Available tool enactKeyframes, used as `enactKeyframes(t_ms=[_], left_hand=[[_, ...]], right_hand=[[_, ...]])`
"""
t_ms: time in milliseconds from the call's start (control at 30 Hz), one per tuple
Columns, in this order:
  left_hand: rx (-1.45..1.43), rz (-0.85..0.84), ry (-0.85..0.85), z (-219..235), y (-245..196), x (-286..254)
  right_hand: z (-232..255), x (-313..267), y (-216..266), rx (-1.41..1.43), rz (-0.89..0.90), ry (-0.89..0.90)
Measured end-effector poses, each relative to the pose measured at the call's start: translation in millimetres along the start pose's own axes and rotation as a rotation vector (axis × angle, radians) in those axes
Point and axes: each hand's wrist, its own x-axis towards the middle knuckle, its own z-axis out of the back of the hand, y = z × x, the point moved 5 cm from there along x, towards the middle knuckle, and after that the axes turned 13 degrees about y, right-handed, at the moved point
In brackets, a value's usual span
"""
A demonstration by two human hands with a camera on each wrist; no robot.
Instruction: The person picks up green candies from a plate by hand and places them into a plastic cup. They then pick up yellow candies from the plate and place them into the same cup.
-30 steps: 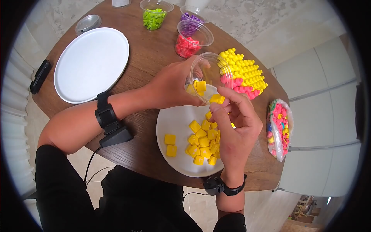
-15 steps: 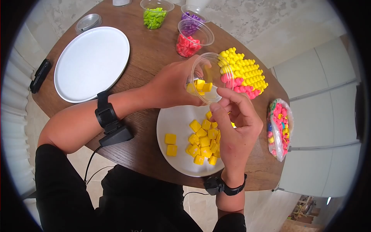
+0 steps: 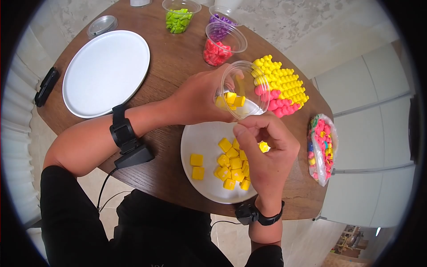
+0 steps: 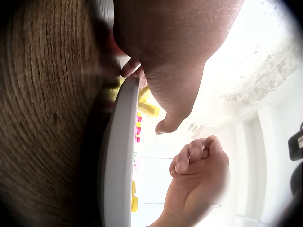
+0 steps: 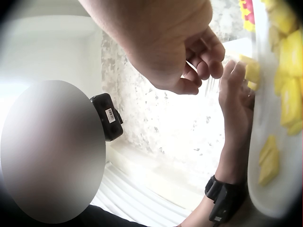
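Observation:
In the head view my left hand (image 3: 200, 98) grips a clear plastic cup (image 3: 244, 82), tilted with its mouth toward me. Several yellow cubes (image 3: 231, 99) lie in its lower part. My right hand (image 3: 271, 151) is just under the cup's rim, fingers loosely curled. In the right wrist view, that hand (image 5: 165, 47) shows thumb and fingertips apart, with nothing visible between them. Below both hands is a white plate (image 3: 193, 140) bearing a heap of yellow cubes (image 3: 235, 162). Two more cubes (image 3: 196, 167) sit apart on its left side.
Cups of green pieces (image 3: 178, 21), purple pieces (image 3: 218, 31) and red pieces (image 3: 216, 53) stand at the back. A second white plate (image 3: 106, 73) lies at left, near a round lid (image 3: 102, 26). Yellow and pink knobbly pieces (image 3: 280, 84) and a filled plastic bag (image 3: 322, 149) are at right.
The yellow cube pinched in my right hand a second ago has gone into the cup. That hand has since drawn slightly down and left from the rim. The left hand keeps its place.

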Motion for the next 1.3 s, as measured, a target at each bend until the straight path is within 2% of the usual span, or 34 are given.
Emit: enactKeyframes(t_ms=[233,367,433,467,533,633,867,1067,1167,1233,1300], left_hand=[[-0.003,-0.007,-0.016,0.8,-0.9,-0.7],[-0.050,-0.011,-0.012,1.0,-1.0,-0.1],[-0.026,-0.015,-0.010,1.8,-1.9,-1.1],[-0.003,-0.020,-0.010,2.4,-2.9,-1.6],[-0.005,-0.026,-0.012,2.5,-3.0,-0.8],[-0.008,-0.009,-0.007,2.5,-2.7,-0.9],[-0.031,0.042,0.010,3.0,-4.0,-1.4],[0.009,0.006,-0.008,2.2,-3.7,-1.8],[0.016,0.005,-0.003,2.3,-4.1,-2.2],[0.013,0.008,0.002,2.8,-4.1,-1.8],[0.009,0.008,0.011,2.5,-3.8,-0.8]], right_hand=[[-13.0,0.2,9.9,-0.197,-0.039,0.241],[-13.8,-1.7,11.1,-0.201,-0.024,0.271],[-18.6,-4.2,6.2,-0.256,-0.118,0.388],[-19.0,-5.0,3.2,-0.256,-0.118,0.387],[-27.3,-9.4,-7.7,-0.338,-0.147,0.558],[-28.9,-8.9,-8.7,-0.409,-0.173,0.594],[-28.5,-10.2,-10.0,-0.437,-0.178,0.589],[-25.3,-10.2,-8.9,-0.511,-0.195,0.629],[-23.3,-8.7,-7.8,-0.503,-0.206,0.593],[-15.8,-5.4,-3.6,-0.546,-0.163,0.417],[-11.8,-3.9,-4.5,-0.578,-0.218,0.401]])
